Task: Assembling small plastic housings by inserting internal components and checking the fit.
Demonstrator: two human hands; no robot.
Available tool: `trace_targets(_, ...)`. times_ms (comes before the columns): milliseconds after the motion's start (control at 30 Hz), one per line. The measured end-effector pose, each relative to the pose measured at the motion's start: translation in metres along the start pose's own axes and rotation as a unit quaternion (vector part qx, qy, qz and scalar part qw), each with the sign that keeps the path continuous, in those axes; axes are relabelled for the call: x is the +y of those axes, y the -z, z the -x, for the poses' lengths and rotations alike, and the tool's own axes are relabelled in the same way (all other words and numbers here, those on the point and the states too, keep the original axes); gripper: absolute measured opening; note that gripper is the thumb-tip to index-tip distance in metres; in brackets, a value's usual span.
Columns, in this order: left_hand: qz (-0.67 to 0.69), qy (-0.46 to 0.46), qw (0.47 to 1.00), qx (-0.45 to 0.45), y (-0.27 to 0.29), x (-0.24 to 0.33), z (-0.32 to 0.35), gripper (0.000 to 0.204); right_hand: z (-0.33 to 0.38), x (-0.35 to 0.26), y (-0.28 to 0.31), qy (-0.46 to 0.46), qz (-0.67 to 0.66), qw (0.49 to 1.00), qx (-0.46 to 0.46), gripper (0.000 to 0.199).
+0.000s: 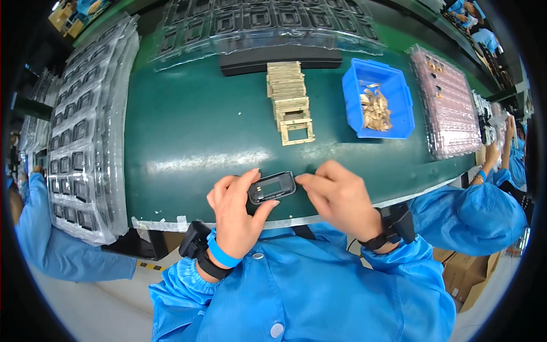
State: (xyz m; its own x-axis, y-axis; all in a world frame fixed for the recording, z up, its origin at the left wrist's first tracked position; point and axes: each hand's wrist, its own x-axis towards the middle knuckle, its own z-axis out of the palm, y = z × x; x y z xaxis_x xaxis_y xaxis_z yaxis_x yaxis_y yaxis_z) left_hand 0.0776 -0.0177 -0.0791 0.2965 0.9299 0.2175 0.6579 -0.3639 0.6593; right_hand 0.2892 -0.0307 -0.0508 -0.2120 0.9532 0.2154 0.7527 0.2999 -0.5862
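Observation:
A small black plastic housing [259, 191] with a rectangular window is held over the near part of the green table. My left hand [233, 202] grips it at its left end, fingers on the far edge and thumb along the near edge. At the housing's right end is my right hand [337, 196], its thumb and curled index finger pinched together. Whether those fingertips hold something small cannot be made out. Beyond the hands lies an overlapping row of tan rectangular frames [289, 105], the nearest one showing its open middle.
A blue bin [406, 108] with tan scraps stands right of the frames. Clear trays of black parts [85, 134] are stacked at left, with more trays [256, 23] at the back on a black box [279, 61]. Pinkish trays [450, 108] lie at right. Co-workers sit on both sides.

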Motion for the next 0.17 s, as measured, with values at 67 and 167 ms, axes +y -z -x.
trace_targets(67,-0.001,0.006,1.000,-0.003,0.001,0.000,0.000,0.070,0.001,0.000,-0.010,0.020,0.017,1.000,-0.014,0.031)
trace_targets(167,0.015,0.017,1.000,-0.010,0.003,-0.001,0.001,0.071,0.001,0.002,-0.018,0.048,0.060,0.996,-0.043,0.041)
